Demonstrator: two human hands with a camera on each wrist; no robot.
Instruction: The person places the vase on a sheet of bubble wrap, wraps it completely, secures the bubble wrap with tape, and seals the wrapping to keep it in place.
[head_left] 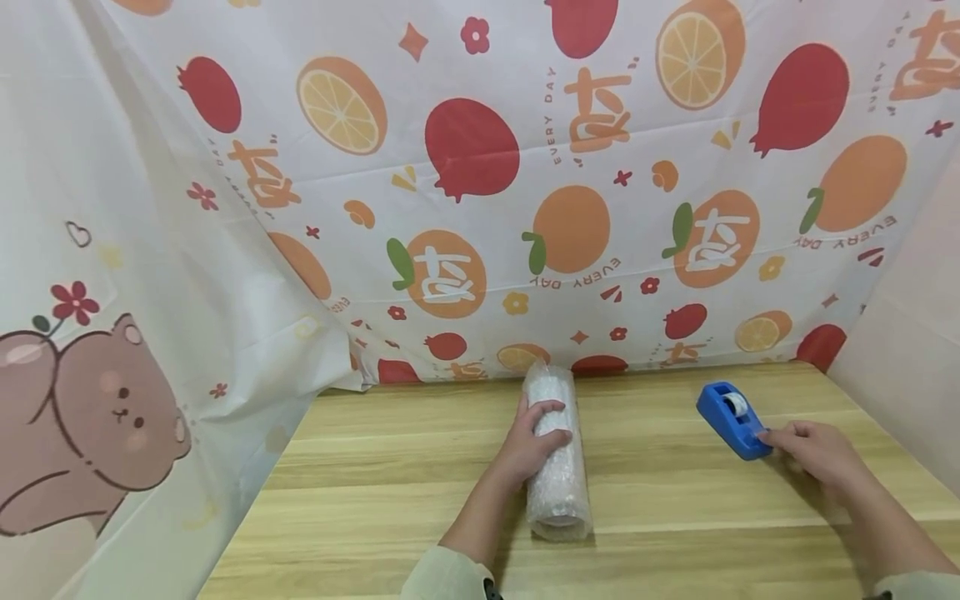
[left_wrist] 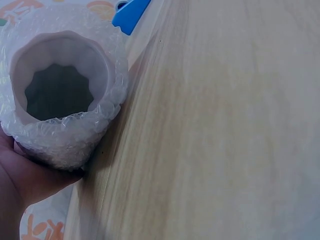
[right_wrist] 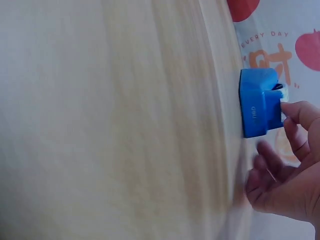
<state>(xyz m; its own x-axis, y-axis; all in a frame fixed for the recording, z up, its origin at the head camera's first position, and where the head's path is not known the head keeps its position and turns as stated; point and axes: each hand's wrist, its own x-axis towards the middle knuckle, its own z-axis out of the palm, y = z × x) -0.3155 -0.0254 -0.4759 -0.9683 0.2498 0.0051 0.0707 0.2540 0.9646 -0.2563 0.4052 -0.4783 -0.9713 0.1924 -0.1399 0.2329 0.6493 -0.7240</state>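
Note:
A vase [left_wrist: 102, 70] with a fluted mouth, wrapped in clear bubble wrap [head_left: 558, 487], lies on its side on the wooden table. My left hand [head_left: 527, 443] grips it around the middle, thumb and fingers curled over the wrap. To the right stands a blue tape dispenser [head_left: 722, 421] with a roll of clear tape [head_left: 737, 405] in it. At its cutter end, my right hand [head_left: 819, 457] pinches the tape between thumb and forefinger. The other fingers are loosely curled beside the dispenser [right_wrist: 254, 102] in the right wrist view. How much tape is pulled out cannot be seen.
Behind the wooden table [head_left: 360, 467] hangs a white cloth [head_left: 502, 233] printed with fruit, close against the back edge. Another cloth with a bear print [head_left: 112, 408] hangs on the left. A pale wall [head_left: 907, 333] borders the right side.

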